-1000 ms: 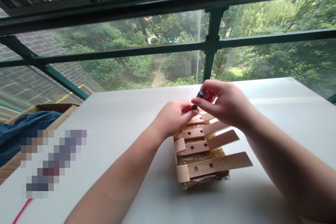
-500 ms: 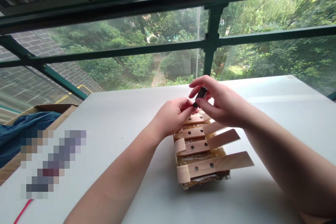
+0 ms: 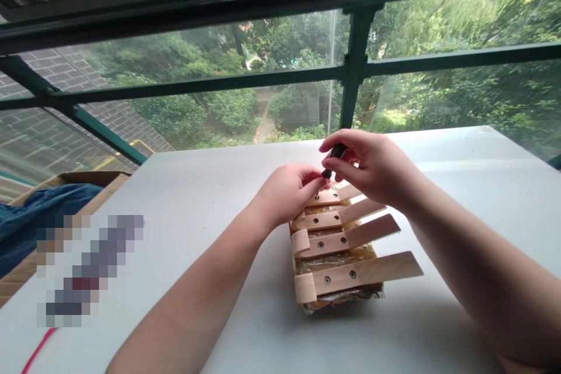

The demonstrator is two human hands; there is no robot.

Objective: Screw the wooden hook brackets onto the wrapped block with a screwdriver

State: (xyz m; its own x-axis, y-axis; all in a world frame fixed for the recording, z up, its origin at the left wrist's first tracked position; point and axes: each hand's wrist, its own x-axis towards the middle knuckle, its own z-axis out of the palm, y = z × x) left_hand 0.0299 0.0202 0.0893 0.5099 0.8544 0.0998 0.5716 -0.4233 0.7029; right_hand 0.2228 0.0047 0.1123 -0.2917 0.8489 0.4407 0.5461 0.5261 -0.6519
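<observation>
We find the black-handled tool (image 3: 337, 152) tilted, its handle pinched between the thumb and fingers of the right hand (image 3: 374, 166). The left hand (image 3: 289, 194) has its fingers pinching the tool's lower end, over the far part of the wrapped block (image 3: 326, 263), whose nearest wooden strip (image 3: 388, 269) bears 2 screws (image 3: 326, 280).

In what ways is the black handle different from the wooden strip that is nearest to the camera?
The black handle is dark, while the nearest wooden strip is pale wood. The black handle is short and stubby; the nearest wooden strip is long and flat. The black handle is held tilted in the right hand, whereas the nearest wooden strip lies across the wrapped block and shows two screws.
</observation>
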